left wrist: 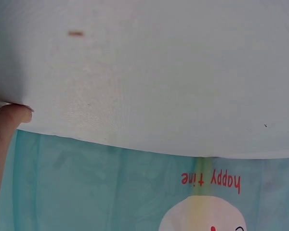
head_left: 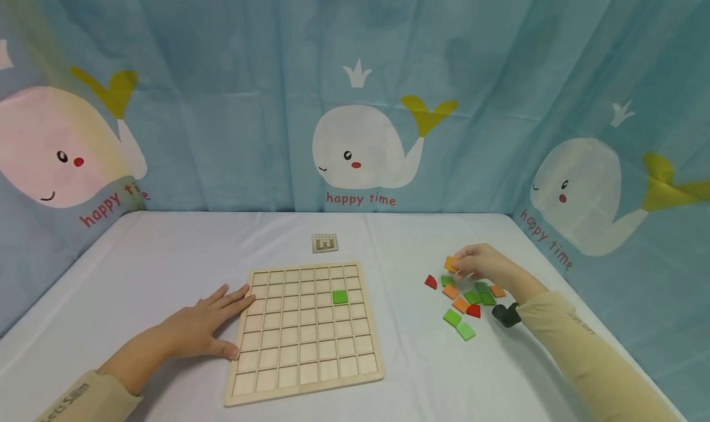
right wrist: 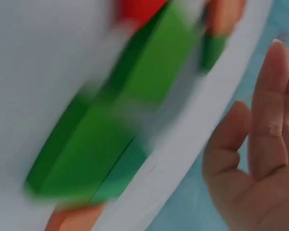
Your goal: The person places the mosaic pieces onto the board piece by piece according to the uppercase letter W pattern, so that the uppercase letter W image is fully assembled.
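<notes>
In the head view, my left hand [head_left: 194, 326] lies with spread fingers at the left edge of a wooden grid board [head_left: 307, 334], fingertips and thumb touching its rim. One green square tile [head_left: 340, 297] sits in a cell toward the board's upper right. My right hand [head_left: 488, 267] pinches an orange square tile [head_left: 450, 263] above a loose group of pieces. Below it lie several green tiles [head_left: 452, 317], orange tiles [head_left: 460, 305] and red quarter-round pieces [head_left: 431, 281]. The right wrist view shows blurred green tiles [right wrist: 149, 62] beside the hand, with the held tile mostly cut off.
Behind the board lies a small card [head_left: 324, 243] printed with a grid and a brown pattern. A white cloth [head_left: 183, 249] covers the table. Blue curtains [head_left: 222, 101] with whale prints stand behind and at both sides. A black object [head_left: 506, 315] shows by the right sleeve.
</notes>
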`<state>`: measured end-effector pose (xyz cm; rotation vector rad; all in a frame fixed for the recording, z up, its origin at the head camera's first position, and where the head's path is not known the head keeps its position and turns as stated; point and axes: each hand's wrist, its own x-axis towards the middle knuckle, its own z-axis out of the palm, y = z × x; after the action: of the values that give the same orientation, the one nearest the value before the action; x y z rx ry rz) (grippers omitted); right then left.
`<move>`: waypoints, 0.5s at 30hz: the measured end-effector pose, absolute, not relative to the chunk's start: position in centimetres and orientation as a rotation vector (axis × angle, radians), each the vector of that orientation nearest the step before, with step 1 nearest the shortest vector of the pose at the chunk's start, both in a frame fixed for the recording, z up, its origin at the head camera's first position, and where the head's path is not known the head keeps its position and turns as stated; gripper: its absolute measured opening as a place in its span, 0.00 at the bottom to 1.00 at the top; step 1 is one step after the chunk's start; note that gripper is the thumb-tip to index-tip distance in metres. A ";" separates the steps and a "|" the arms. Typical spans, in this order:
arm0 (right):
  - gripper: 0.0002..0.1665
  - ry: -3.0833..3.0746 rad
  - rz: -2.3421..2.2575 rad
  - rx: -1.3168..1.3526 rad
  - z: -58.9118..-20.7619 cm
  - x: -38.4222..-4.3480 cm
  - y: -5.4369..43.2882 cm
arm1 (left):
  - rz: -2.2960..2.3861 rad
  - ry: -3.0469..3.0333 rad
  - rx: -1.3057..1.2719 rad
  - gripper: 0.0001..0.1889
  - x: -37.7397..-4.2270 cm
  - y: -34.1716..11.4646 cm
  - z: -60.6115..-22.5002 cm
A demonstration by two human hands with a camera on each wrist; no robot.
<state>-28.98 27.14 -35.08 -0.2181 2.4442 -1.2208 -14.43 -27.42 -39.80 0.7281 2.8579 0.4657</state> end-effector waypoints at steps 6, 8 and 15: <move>0.19 2.393 -1.293 -0.214 -34.5 -27.6 24.8 | 0.485 2.843 0.722 0.51 -14.3 -27.4 -39.7; 0.20 2.382 -1.313 -0.215 -34.4 -27.3 24.3 | 0.486 2.844 0.723 0.51 -14.3 -27.4 -39.7; 0.21 2.348 -1.359 -0.210 -33.7 -26.4 22.5 | 0.496 2.839 0.726 0.51 -14.3 -27.4 -39.6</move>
<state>-26.44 22.49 -33.71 -0.2102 2.3482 -1.3589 -14.31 -27.42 -39.60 0.7258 2.8391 0.4964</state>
